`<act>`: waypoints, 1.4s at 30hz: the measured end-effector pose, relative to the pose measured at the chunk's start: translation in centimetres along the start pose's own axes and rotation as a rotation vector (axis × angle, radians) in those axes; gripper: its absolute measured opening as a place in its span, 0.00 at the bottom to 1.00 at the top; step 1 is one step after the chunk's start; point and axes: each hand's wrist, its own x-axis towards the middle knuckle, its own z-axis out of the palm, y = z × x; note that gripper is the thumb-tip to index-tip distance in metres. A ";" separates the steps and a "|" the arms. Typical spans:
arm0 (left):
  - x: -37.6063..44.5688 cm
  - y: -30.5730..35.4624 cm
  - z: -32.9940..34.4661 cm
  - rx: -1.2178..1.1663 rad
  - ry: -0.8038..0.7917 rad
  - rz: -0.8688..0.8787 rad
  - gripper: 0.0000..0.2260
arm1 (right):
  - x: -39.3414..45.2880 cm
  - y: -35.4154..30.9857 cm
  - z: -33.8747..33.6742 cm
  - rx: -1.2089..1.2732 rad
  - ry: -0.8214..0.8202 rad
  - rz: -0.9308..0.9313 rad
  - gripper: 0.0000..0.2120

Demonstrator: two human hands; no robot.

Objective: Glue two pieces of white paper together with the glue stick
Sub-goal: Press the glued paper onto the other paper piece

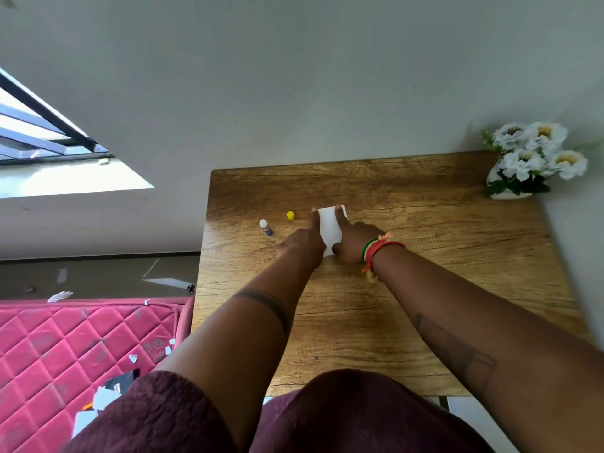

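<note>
Lying uncapped near the left edge of the wood-grain desk [425, 289]: white-and-blue glue stick [266, 227], small yellow cap [290, 215] just beside. Pressing white rectangular paper [330, 228] mid-desk: left hand [302, 243], right hand [354, 241], forefingers extended, gripping nothing. Standing at far right corner: white artificial flowers [532, 155].

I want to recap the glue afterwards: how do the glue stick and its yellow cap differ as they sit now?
The glue stick lies on its side, uncapped, white tip bare; the yellow cap stands apart, farther back. The stick is longer, with a blue-printed label; the cap is short and plain yellow. Both rest on the wooden table, left of the white paper, untouched by either hand.
</note>
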 end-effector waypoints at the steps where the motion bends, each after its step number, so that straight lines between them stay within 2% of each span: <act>1: -0.2 -0.4 0.1 -0.019 0.017 0.015 0.41 | 0.1 0.3 -0.3 0.010 -0.022 -0.019 0.47; 3: -0.7 -0.9 0.7 0.007 0.064 0.059 0.35 | 0.4 0.7 -0.8 0.033 -0.055 -0.042 0.43; 5: -1.3 -1.0 1.7 0.047 0.092 0.098 0.33 | 0.6 1.0 -1.1 0.079 -0.042 -0.049 0.37; 10: -1.5 -1.1 2.7 0.085 0.151 0.101 0.34 | 0.8 2.0 -1.1 0.270 0.155 -0.025 0.23; 15: -1.3 -0.9 2.3 0.069 0.137 0.072 0.32 | 2.6 1.0 -1.5 0.210 0.323 -0.057 0.17; 19: -1.5 -0.6 2.5 0.048 0.129 0.049 0.32 | 3.6 0.8 -1.6 0.271 0.360 0.007 0.24; 24: -1.8 -0.5 2.5 0.050 0.134 0.046 0.34 | 3.1 1.6 0.1 0.300 0.399 -0.005 0.27; 28: -1.9 -0.5 2.3 0.045 0.130 0.055 0.36 | 1.8 2.9 1.1 0.280 0.328 0.033 0.33; 36: -2.1 -0.6 2.2 0.046 0.132 0.067 0.36 | 0.1 3.1 1.2 0.257 0.255 0.104 0.34; 40: -1.9 -0.6 2.6 0.050 0.135 0.056 0.37 | -1.2 1.8 2.5 0.040 0.365 -0.073 0.29; 42: -1.7 -0.8 2.9 0.057 0.144 0.050 0.36 | -1.9 1.0 4.3 -0.061 0.345 -0.131 0.29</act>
